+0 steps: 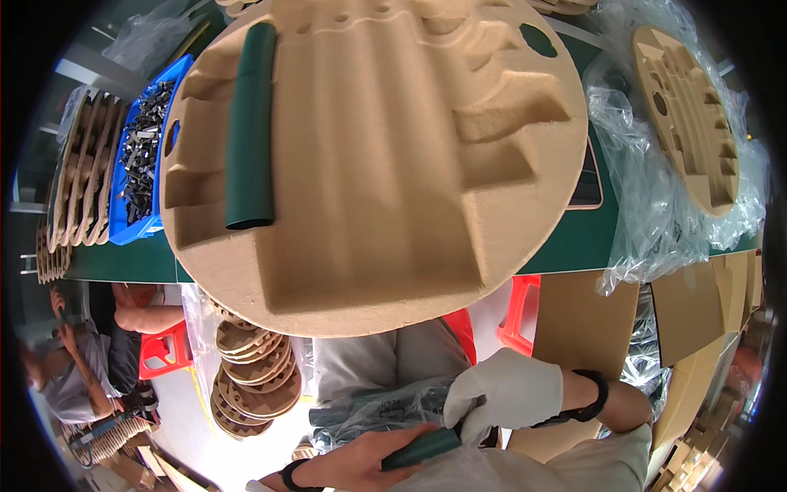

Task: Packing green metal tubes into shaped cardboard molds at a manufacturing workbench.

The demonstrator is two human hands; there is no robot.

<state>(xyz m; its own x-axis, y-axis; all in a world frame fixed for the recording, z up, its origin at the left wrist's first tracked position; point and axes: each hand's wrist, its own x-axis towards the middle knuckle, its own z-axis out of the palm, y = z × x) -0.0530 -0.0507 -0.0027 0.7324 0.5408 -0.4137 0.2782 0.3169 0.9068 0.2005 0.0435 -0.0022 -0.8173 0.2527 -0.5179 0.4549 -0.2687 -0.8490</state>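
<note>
Both grips clamp one dark green sleeve (421,448): bare left hand (369,459) near end, gloved right hand (502,395) far end, over plastic bag (385,410) on lap. Beyond grips, round pulp tray (369,164) on worktop (574,238) holds one sleeve (251,123); other slots empty. Judged early stage.

A large round moulded pulp tray (377,164) lies on the green counter (574,238), with one dark green roll (250,123) in its left groove. Below, the bare left hand (369,455) and the gloved right hand (500,394) both hold a second green roll (422,448) over a plastic bag (377,410). A blue bin (143,156) of small dark parts stands left of the tray.
</note>
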